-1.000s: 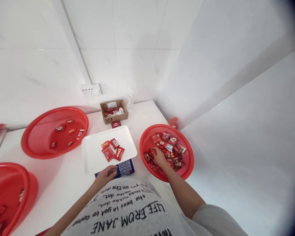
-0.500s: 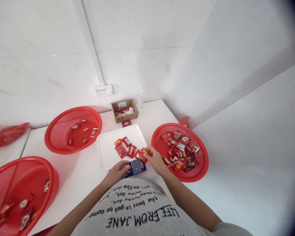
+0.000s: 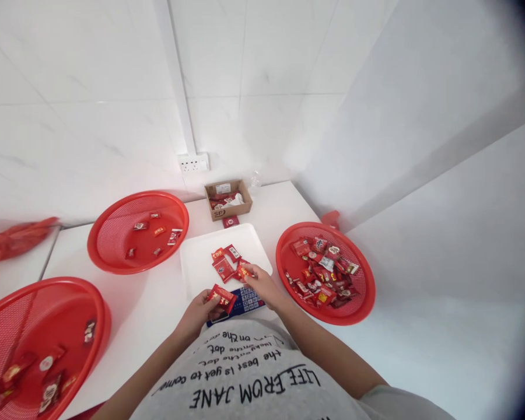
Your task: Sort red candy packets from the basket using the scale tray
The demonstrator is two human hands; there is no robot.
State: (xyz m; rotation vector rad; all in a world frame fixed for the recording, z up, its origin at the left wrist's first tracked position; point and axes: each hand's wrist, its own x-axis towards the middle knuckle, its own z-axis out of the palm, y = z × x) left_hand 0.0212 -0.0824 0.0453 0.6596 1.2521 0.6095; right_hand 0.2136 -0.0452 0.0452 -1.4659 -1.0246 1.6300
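My left hand (image 3: pixel 198 310) is closed on a red candy packet (image 3: pixel 221 296) just in front of the blue keypad of a scale (image 3: pixel 245 300). My right hand (image 3: pixel 262 284) pinches another red packet (image 3: pixel 244 272) over the near edge of the white tray (image 3: pixel 196 269) that sits on the scale. Several red packets (image 3: pixel 224 261) lie on the tray. To the right stands a red mesh basket (image 3: pixel 359 291) holding a heap of red wrapped candies (image 3: pixel 321 271).
A red basket (image 3: pixel 114 256) with several packets stands at the back left, another red basket (image 3: pixel 9 303) at the near left. A small cardboard box (image 3: pixel 227 199) sits by the wall under a socket strip (image 3: pixel 193 163). The white table ends at the wall on the right.
My right hand left the right basket with packets and came over the tray. My left hand, empty by the keypad before, now holds one of the red packets.
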